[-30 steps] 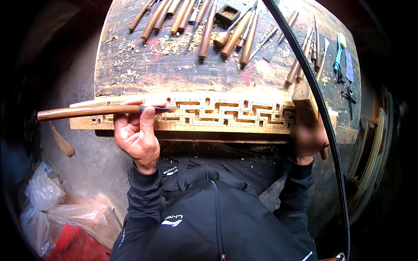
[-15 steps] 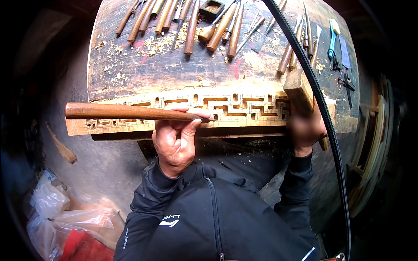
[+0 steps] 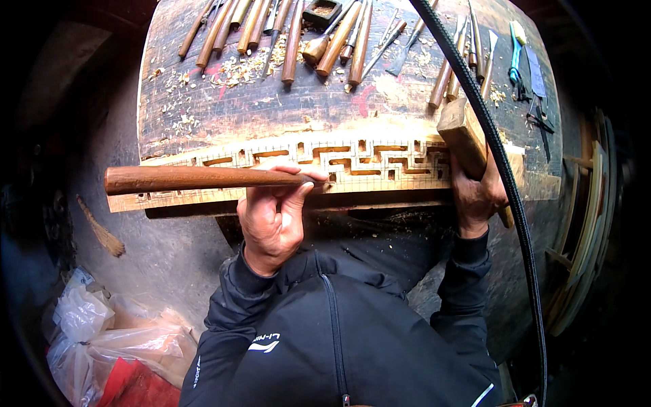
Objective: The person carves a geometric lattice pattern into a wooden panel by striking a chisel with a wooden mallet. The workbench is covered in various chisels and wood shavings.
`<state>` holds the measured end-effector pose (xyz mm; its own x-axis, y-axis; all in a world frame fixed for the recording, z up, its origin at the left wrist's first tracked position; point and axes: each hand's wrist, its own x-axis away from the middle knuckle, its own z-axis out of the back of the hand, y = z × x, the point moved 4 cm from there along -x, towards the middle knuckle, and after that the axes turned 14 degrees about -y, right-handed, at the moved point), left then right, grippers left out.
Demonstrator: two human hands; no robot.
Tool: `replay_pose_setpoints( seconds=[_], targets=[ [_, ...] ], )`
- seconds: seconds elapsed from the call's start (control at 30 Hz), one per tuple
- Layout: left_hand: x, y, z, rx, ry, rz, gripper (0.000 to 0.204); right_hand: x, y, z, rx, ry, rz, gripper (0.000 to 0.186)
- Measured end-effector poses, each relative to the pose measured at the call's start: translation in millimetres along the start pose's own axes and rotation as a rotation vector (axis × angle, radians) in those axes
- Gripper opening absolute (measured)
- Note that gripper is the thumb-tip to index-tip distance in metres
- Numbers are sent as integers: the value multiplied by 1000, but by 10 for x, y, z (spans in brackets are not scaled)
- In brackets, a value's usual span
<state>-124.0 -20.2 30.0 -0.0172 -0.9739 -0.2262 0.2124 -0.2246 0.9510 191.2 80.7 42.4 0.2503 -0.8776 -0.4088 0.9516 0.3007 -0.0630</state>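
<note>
Pinched a long, brown-handled chisel (image 3: pixel 203 178) narrowly between thumb and fingers of the left grip (image 3: pixel 271 220), over a pale fretwork board (image 3: pixel 369 184) lying directly beneath. Pointed the blade rightward, tip just right of the left grip near the board's near edge, butt end well out to the left; ran nearly level along the long axis, much in line with the board, which was set lengthwise from left of the left grip to past the right grip (image 3: pixel 478 203).

Showed stepped slots and square holes already cut between the two grips, amid a drawn grid; bore smaller openings left of the left grip, partly hidden by the handle. Seemed, on that evidence, well advanced in the openings, with the left end perhaps less worked; could not be told how clean or deep.

Held a wooden mallet (image 3: pixel 468 136) in the right grip, block head just beyond the hand.

Rested along the near side of a scarred worktop (image 3: pixel 237 115), strewn beyond the left grip with wood shavings (image 3: pixel 237 71) and a row of carving tools (image 3: pixel 291 47). Included a blue-handled brush (image 3: pixel 515 61) beyond the right grip, and a broom (image 3: pixel 102 230) well left of the left grip.
</note>
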Motion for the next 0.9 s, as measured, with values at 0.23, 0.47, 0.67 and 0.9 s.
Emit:
replay_pose_setpoints(
  seconds=[0.23,0.47,0.67,0.9],
  targets=[
    [-12,24,10,5,-2,-1,29,7,12,-8,6,12,12,68],
    [-112,137,-17,-107,-64,-28,32,-18,-40,21,5,11,8,67],
    [-289,324,-19,-317,-283,-13,40,-60,33,38,-108,-51,-1,67],
    [-357,413,-29,-485,-386,-49,32,-241,-64,345,-357,-11,58,66]
  ],
)
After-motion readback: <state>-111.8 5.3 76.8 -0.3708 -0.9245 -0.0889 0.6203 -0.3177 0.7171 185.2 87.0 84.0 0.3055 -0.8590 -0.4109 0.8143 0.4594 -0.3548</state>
